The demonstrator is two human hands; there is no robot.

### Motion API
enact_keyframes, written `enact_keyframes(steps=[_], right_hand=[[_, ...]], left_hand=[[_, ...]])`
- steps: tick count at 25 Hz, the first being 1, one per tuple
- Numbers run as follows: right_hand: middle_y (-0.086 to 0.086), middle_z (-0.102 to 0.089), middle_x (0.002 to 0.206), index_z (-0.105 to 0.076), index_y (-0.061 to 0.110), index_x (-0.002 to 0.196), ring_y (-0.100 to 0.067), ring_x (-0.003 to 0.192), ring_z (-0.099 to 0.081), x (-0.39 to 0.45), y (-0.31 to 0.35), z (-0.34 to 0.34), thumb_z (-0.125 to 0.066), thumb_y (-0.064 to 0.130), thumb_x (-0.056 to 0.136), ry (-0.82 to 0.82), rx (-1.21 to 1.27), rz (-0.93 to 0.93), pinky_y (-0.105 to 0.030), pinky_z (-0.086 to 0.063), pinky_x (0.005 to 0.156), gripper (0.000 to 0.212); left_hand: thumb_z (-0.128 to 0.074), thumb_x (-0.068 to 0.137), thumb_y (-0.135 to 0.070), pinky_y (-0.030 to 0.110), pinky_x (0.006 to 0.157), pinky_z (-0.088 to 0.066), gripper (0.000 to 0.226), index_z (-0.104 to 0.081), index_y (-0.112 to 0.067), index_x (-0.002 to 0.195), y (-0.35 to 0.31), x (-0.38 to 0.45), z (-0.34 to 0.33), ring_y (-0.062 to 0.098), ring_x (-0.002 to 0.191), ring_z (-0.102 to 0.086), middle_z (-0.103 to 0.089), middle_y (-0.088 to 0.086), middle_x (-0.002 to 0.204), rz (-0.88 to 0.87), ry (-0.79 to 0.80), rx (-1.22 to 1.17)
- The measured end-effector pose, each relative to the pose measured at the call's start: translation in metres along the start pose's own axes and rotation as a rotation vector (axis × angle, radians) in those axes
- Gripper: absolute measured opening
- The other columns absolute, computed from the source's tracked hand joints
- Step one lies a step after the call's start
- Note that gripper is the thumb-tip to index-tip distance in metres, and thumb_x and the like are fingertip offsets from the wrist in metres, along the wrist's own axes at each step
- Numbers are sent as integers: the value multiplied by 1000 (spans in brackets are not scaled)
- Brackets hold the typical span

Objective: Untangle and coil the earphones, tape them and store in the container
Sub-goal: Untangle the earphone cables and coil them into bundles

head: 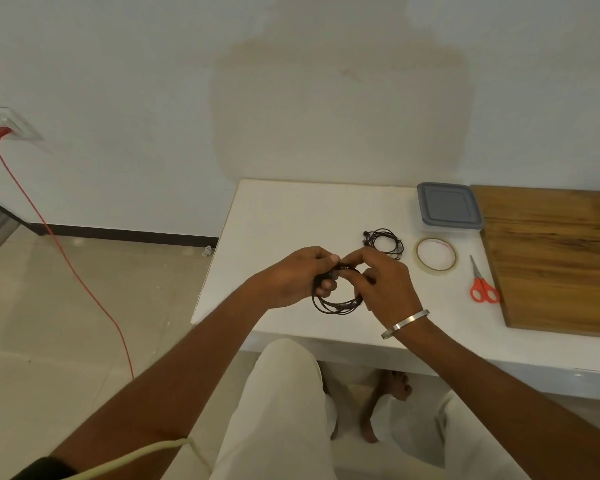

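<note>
A coil of black earphones (336, 306) hangs above the white table (274, 220), held between both hands. My left hand (295, 277) grips the coil's left side with curled fingers. My right hand (385, 285) pinches the top of the coil with thumb and fingertips. A second coiled pair of black earphones (383, 241) lies on the table just behind my right hand. To its right lies a roll of clear tape (435, 254). A clear container with a grey lid (447, 209), closed, stands at the back.
Red-handled scissors (481, 285) lie right of the tape. A wooden board (555, 258) covers the table's right end. A red cable (66, 258) runs from a wall socket across the floor on the left. My legs and a bare foot show under the table's near edge.
</note>
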State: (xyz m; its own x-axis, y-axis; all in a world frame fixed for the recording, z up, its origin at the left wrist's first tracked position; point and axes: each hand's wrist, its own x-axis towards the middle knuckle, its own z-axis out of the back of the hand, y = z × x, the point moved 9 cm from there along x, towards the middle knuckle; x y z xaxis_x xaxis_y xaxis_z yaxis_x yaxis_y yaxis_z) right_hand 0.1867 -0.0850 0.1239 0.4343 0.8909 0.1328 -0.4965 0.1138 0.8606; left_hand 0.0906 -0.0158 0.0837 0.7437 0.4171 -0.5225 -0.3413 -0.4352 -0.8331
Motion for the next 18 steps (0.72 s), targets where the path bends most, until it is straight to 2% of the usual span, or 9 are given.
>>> enact_keyframes(steps=[3,6,8,11,13,18], right_hand=[[5,-62,58,-62,16,82,-17,40,-55,5,-13,-8,-67,18,83,26,55,-53,-32,-47,42,6],[1,-67,74,-58,23,89,-24,42,-58,13,-24,-17,-62,22,87,85,113,-82,-29,-45,36,5],[-1,-70,72,-57,25,90,-26,44,-60,20,-35,-22,-61,24,88,90,176,-138,-29,-45,37,5],[-7,-71,72,-54,17,91,-27,53,-66,32,-55,-30,-60,22,88,127,275,-248,-36,-54,51,8],[-10,-71,77,-52,10,92,-30,59,-69,40,-71,-39,-58,18,90,147,327,-328,-42,-55,61,10],[-10,-71,82,-50,13,88,-30,55,-68,63,-101,-66,-56,19,90,146,281,-448,-35,-52,55,9]], left_hand=[[-41,104,-15,21,51,-37,17,-46,-9,90,10,8,4,10,53,-44,-50,4,75,36,19,-111],[-40,104,-16,20,51,-38,15,-49,-8,95,18,18,11,9,54,-45,-51,4,78,32,27,-137],[-44,103,-15,20,52,-40,15,-55,-5,102,20,24,17,10,57,-48,-53,5,80,-5,36,-108],[-51,99,-10,23,64,-51,20,-61,-3,115,21,31,31,14,67,-57,-63,7,83,-65,-2,38],[-53,97,-6,27,73,-56,23,-63,-7,117,23,38,41,17,73,-62,-68,11,88,-94,-76,188],[-48,92,-4,36,80,-59,28,-63,-15,114,24,64,65,21,82,-70,-68,9,98,-144,-324,583]])
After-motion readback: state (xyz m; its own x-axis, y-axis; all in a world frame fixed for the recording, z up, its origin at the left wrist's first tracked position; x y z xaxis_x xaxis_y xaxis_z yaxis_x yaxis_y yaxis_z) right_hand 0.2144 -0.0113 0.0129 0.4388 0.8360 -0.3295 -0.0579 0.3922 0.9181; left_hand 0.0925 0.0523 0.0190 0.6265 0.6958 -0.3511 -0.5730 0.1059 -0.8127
